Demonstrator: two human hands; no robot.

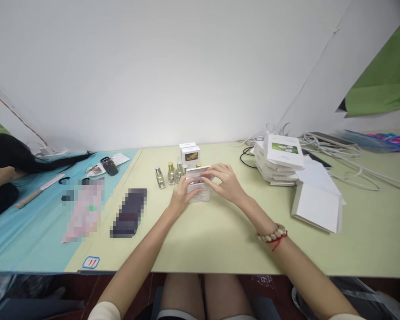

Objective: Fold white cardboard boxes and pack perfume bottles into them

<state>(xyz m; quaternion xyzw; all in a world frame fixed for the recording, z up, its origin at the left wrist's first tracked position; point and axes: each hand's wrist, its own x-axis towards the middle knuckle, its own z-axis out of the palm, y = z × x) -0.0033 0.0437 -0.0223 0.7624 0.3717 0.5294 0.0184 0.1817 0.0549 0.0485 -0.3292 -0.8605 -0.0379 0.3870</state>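
Observation:
A small white box stands between my hands above the pale yellow table. My left hand is closed on its left side. My right hand has its fingers bent at the box's upper flap; whether they pinch anything else inside is hidden. Just behind, several small glass bottles with gold or silver caps stand in a loose group, partly covered by the box and my left hand. Two closed white boxes stand beyond them, the front one bearing a dark picture panel.
To the right rises a stack of white boxes, with flattened white cartons in front and tangled cables beyond. A blurred-out dark rectangle lies left. Farther left, another person's hand touches long black hair on a blue cloth.

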